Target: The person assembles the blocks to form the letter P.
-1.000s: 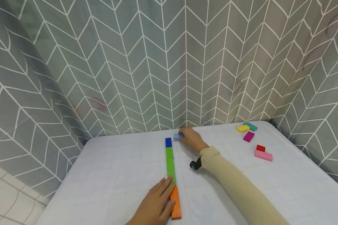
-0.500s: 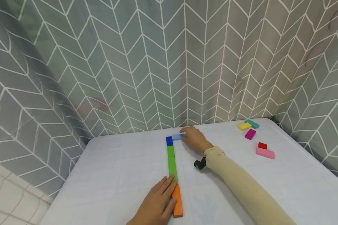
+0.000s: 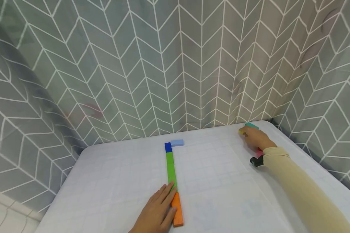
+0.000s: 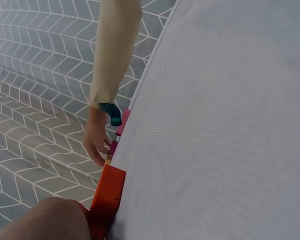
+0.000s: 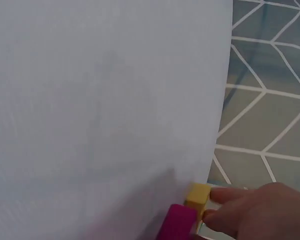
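Observation:
My left hand [image 3: 156, 207] lies with fingers extended along a straight row of blocks, its fingertips on a green block [image 3: 171, 171] and its thumb beside an orange block [image 3: 178, 213]. Another green block [image 3: 169, 158] and a dark blue block [image 3: 168, 147] continue the row to its far end. A light blue block [image 3: 177, 142] lies crosswise to the right of that end. At the back right, my right hand [image 3: 254, 137] pinches a yellow block [image 5: 197, 194], partly hidden by the fingers. A magenta block [image 5: 178, 222] is close beside it in the right wrist view.
A teal block [image 3: 251, 125] lies just behind my right hand. A pink block [image 4: 123, 121] shows near the right wrist, partly covered by it in the head view. The white table [image 3: 215, 181] ends at a grey patterned curtain [image 3: 192, 64].
My right hand has let go of the light blue block, now by the dark blue one, and moved right to the yellow block. The left hand stays on the row.

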Demonstrator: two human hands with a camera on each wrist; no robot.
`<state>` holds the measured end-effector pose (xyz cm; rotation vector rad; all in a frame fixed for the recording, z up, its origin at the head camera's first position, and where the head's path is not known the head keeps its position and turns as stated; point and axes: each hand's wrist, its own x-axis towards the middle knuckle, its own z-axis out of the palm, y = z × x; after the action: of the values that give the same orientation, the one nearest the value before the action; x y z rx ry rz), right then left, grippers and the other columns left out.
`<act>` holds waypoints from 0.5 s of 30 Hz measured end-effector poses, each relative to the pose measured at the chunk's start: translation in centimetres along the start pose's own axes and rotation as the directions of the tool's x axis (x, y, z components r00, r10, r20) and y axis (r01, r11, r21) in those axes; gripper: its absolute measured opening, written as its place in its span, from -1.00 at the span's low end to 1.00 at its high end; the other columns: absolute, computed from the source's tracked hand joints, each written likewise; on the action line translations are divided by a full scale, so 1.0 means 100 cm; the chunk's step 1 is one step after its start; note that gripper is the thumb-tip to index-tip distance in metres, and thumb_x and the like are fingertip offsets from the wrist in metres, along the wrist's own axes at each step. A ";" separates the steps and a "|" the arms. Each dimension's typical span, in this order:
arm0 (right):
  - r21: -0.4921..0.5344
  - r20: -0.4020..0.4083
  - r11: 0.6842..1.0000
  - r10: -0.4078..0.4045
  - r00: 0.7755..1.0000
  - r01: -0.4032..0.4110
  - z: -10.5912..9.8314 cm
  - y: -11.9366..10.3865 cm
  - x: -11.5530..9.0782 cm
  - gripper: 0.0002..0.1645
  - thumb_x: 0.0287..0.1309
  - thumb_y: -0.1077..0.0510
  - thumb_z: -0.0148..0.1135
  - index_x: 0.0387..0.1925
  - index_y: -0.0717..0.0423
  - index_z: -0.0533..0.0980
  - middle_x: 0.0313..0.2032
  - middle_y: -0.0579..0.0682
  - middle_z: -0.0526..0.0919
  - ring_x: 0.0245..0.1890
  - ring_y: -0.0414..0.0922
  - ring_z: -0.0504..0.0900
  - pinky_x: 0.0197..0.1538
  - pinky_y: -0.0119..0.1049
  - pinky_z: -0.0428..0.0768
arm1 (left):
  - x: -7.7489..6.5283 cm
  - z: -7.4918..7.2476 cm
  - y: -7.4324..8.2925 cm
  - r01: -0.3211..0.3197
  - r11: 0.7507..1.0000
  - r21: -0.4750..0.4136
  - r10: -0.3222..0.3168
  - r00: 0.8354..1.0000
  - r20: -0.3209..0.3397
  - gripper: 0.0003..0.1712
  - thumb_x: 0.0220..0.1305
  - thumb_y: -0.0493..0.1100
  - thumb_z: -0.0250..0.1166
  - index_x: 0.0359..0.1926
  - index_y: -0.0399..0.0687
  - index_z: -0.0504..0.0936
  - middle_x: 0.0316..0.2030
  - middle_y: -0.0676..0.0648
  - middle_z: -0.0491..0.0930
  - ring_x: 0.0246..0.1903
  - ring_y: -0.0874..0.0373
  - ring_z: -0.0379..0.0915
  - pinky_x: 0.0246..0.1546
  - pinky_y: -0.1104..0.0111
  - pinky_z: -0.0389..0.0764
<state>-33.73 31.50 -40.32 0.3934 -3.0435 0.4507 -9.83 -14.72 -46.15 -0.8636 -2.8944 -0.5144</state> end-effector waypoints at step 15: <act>0.022 -0.005 0.990 0.139 0.990 -0.139 -0.011 0.025 -0.003 -0.61 0.21 0.23 0.26 -0.01 0.45 0.54 -0.10 0.38 0.58 -0.10 0.30 0.52 -0.13 0.26 0.62 | 0.000 -0.001 -0.001 -0.003 1.000 0.001 0.003 1.000 -0.015 -0.26 0.65 0.24 -0.13 0.58 -0.10 0.29 0.59 -0.04 0.12 0.51 -0.09 0.12 0.42 -0.06 0.27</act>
<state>-34.12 34.23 -40.03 0.1799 -3.0744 0.4902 -9.92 -14.84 -46.08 -0.8605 -2.8786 -0.5177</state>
